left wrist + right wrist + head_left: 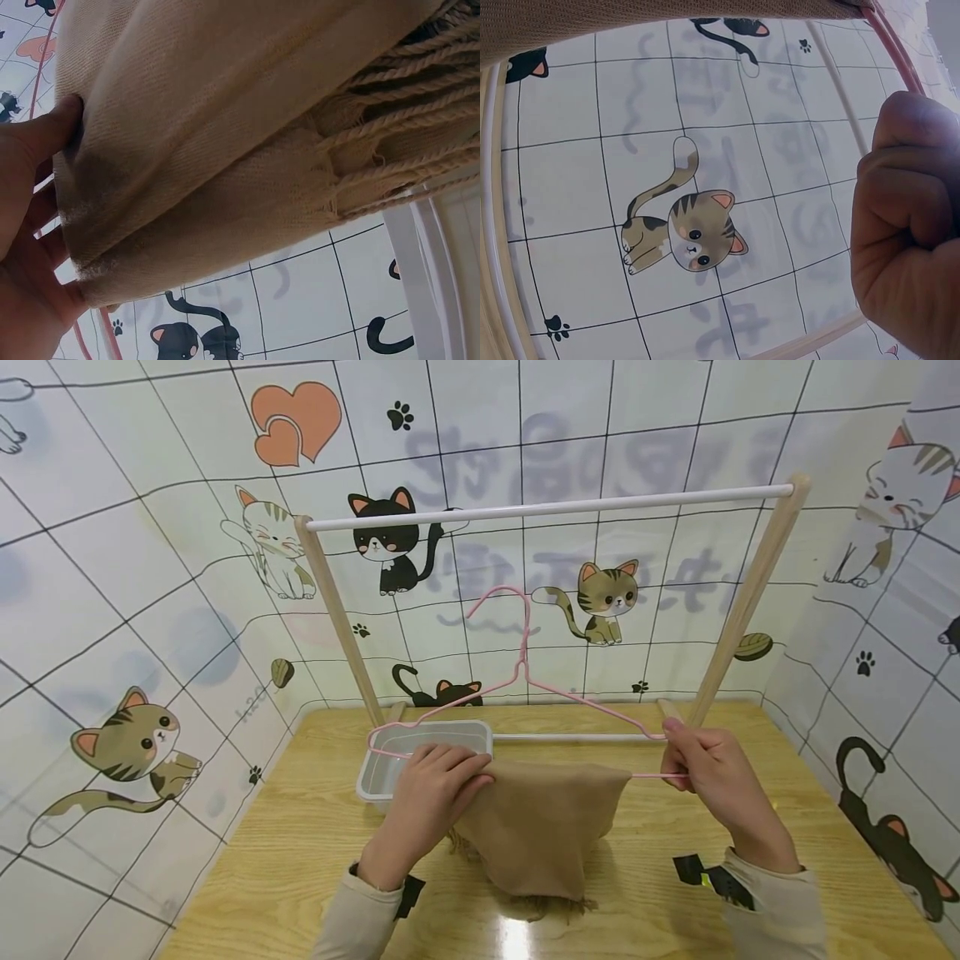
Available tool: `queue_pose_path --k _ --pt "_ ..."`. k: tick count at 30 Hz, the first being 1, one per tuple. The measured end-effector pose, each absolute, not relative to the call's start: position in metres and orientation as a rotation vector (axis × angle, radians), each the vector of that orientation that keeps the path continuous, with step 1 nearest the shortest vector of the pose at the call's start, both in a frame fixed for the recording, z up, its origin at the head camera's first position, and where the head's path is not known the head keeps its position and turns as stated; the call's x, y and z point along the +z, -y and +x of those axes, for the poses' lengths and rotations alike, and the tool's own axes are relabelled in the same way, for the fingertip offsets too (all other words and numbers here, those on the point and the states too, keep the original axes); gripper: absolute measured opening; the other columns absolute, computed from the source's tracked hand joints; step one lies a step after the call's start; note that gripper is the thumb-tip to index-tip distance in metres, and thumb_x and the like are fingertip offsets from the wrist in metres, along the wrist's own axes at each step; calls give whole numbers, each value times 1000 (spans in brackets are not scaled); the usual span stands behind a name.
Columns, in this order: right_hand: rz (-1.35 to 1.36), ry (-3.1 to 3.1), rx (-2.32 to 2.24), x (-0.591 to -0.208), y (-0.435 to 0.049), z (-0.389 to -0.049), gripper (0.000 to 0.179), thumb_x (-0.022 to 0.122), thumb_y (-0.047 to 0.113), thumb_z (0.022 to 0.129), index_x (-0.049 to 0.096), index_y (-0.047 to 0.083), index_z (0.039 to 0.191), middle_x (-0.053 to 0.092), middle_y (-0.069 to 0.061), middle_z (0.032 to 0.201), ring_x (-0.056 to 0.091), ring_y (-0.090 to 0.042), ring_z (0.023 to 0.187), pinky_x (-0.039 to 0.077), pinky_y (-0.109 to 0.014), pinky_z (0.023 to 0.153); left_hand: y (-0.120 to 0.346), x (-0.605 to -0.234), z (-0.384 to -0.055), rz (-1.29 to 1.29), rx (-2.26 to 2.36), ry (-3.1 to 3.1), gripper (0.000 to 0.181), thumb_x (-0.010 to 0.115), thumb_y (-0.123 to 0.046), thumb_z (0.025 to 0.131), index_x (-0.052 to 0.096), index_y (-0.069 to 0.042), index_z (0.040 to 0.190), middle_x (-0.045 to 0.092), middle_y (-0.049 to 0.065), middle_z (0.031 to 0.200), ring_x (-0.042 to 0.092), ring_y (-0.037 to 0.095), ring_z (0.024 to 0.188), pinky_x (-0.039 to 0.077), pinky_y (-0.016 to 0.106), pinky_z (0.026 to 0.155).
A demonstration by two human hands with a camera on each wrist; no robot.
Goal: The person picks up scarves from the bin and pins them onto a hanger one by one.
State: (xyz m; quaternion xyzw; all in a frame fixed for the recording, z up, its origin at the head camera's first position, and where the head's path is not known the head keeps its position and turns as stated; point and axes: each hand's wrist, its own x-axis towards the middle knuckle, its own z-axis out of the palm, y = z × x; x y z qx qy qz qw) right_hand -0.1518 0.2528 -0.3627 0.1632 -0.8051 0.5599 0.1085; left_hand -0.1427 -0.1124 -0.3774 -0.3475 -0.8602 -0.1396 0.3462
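Observation:
A pink wire hanger point(581, 699) stands upright over the table, its hook pointing up. Draped over its bottom bar is a brown scarf point(543, 827) with twisted fringe point(420, 97) at the ends. My right hand point(708, 768) grips the hanger's right corner with curled fingers, thumb at the upper wire. At the scarf's left edge, my left hand point(438, 793) pinches the cloth at the bottom bar, thumb on the near side and fingers behind, as the left wrist view shows. The right wrist view has the right hand point(907, 202) curled round the pink wire.
A wooden rack with a white top rail point(547, 508) stands behind the hanger. Its lower white bar point(577, 737) runs near the table's back. A grey plastic basin point(367, 781) sits behind the left hand. Cat-patterned walls enclose the wooden table point(285, 877).

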Motion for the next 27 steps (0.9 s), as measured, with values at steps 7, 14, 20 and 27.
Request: queue_pose_path --k 7,14,20,27 --pt "477 2395 1641 -363 -253 -152 60 40 29 112 49 4 59 46 -4 53 38 -19 45 32 -34 39 119 -370 -142 -930 -477 2211 22 75 -28 94 76 -12 110 72 0 105 65 20 102 51 36 97" --pt "474 2385 1647 -363 -254 -152 58 40 26 112 49 3 60 46 -3 53 36 -19 45 31 -33 38 139 -348 -139 -965 -666 2053 24 66 -25 101 73 -6 113 70 7 114 65 27 112 50 40 103" --pt "493 2375 1650 -364 -256 -152 57 40 24 113 47 4 59 46 -3 53 35 -18 44 30 -33 37 160 -342 -146 -864 -724 1995 32 59 -29 105 72 -3 117 71 12 121 61 33 123 43 38 114" --pt "537 2356 1648 -366 -256 -153 56 39 21 113 47 5 59 47 -3 53 37 -19 45 30 -33 38 179 -342 -157 -734 -915 2079 32 71 -1 93 70 -7 124 71 9 123 63 30 119 45 29 108"
